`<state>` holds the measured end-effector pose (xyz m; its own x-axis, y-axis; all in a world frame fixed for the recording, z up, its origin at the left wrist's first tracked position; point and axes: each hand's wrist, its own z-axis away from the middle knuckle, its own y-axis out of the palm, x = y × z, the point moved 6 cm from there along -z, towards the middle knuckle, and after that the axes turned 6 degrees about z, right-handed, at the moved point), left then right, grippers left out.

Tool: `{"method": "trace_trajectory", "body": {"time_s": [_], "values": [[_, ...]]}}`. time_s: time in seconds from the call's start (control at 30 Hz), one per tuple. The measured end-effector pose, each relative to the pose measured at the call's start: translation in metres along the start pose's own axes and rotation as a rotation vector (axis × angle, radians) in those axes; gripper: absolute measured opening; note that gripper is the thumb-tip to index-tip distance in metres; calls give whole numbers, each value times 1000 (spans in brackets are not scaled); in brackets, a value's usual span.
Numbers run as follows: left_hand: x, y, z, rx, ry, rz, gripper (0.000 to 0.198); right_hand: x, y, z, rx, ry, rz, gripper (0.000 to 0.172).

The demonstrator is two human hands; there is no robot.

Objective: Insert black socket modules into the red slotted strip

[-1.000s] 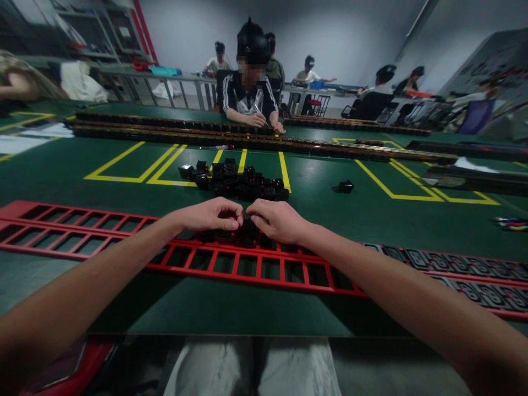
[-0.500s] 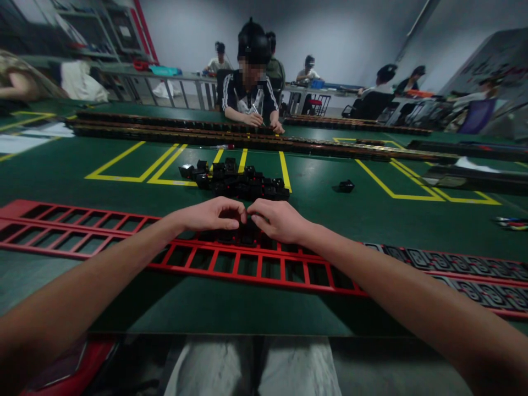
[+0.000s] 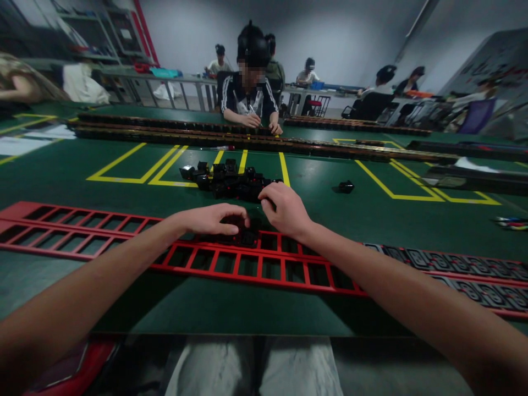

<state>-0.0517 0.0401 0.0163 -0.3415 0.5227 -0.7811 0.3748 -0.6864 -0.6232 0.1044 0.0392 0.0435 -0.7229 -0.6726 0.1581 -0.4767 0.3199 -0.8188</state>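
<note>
My left hand hovers over the red slotted frame, fingers curved and thumb apart from them. Right by its fingertips, a black block sits in a slot of the upper row. More dark blocks lie partly hidden beneath this hand. My right hand is at the near right edge of a pile of black blocks, fingers bent downward. Its fingertips are partly hidden against the dark pile, and what they hold, if anything, cannot be made out.
Grey and black parts fill the frame's right end. A single black block lies right of the pile. Long dark strips cross the green table. Opposite, a person works with a thin tool.
My right hand has moved away from my left hand, forward and slightly right to the pile, uncovering frame slots. My left hand has stayed nearly in place.
</note>
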Motion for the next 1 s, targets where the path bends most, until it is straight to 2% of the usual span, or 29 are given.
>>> {"method": "trace_trajectory", "body": {"time_s": [0.17,0.43,0.53,0.67,0.87,1.0], "values": [[1,0,1,28,-41,-1,37,1,-2,0,-5,19,17,15],[12,-1,2,87,-212,-16,44,-10,-4,-2,-34,102,92,17],[13,-2,3,80,-227,-19,47,-17,1,-2,19,145,185,19],[13,-3,3,42,-244,-82,48,-22,11,0,145,131,280,22],[12,-1,0,-17,-229,-212,42,-19,8,0,144,100,435,27],[12,2,-2,-35,-224,-237,38,-21,11,2,245,120,504,32]]}}
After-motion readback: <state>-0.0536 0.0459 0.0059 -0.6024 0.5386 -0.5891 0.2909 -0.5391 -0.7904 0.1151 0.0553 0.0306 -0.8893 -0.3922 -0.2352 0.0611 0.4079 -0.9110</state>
